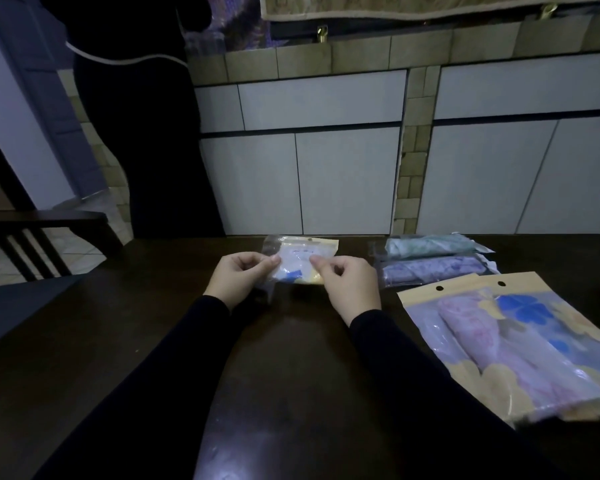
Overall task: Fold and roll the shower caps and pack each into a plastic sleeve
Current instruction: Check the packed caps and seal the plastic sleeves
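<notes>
A plastic sleeve (300, 256) with a yellow header and a white rolled shower cap inside is held just above the dark table (291, 358). My left hand (238, 277) pinches its left side, thumb and forefinger closed on the plastic. My right hand (349, 284) pinches its right side the same way. To the right lie two packed sleeves, one with a green cap (430, 245) and one with a purple cap (433, 271). Nearer me on the right lies a larger sleeve (520, 348) with a pink rolled cap and blue flower print.
White cabinet doors (326, 181) stand just beyond the table's far edge. A person in dark clothing (142, 133) stands at the far left. A dark wooden chair (32, 237) is at the left of the table.
</notes>
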